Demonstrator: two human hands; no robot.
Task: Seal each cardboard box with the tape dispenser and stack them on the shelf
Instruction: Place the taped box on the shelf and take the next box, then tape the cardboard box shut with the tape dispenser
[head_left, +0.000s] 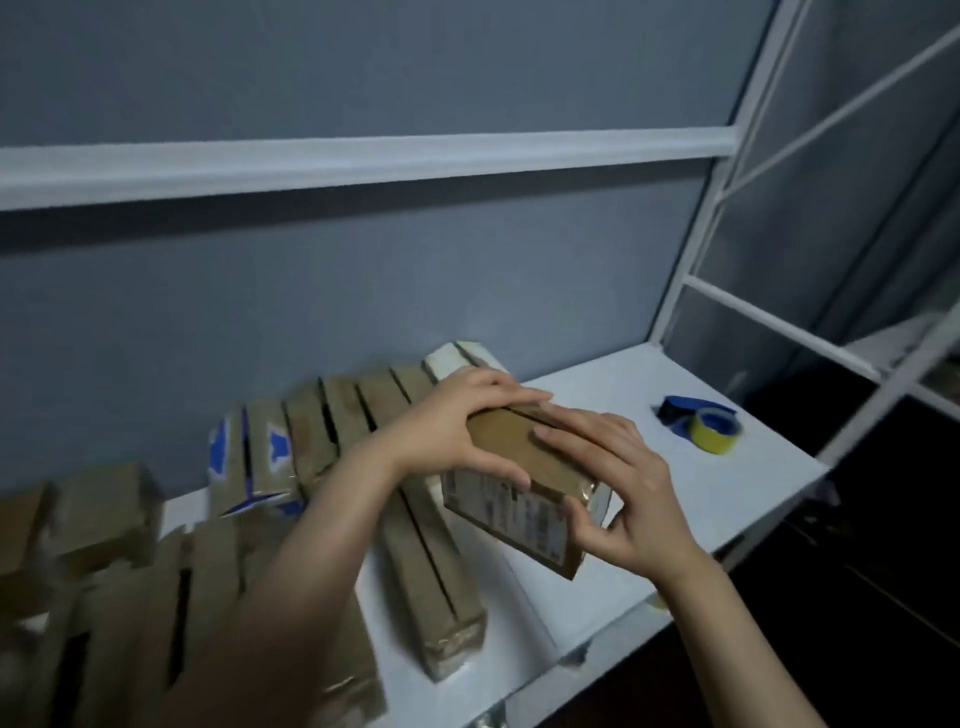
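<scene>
I hold a small brown cardboard box (511, 499) tilted above the white shelf (675, 519), its printed label side toward me. My left hand (457, 431) grips its upper left end, fingers over the top and thumb on the front. My right hand (618, 488) holds the right end, fingers across the top flaps and thumb under the near edge. A blue tape dispenser with a yellowish tape roll (706, 423) lies on the shelf to the right, apart from both hands.
A row of several brown boxes (363, 415) stands on edge behind my left arm, one with blue markings (249, 457). More boxes (104, 519) lie blurred at the left. A white shelf board (363, 161) runs overhead; the white frame upright (701, 208) stands at the right.
</scene>
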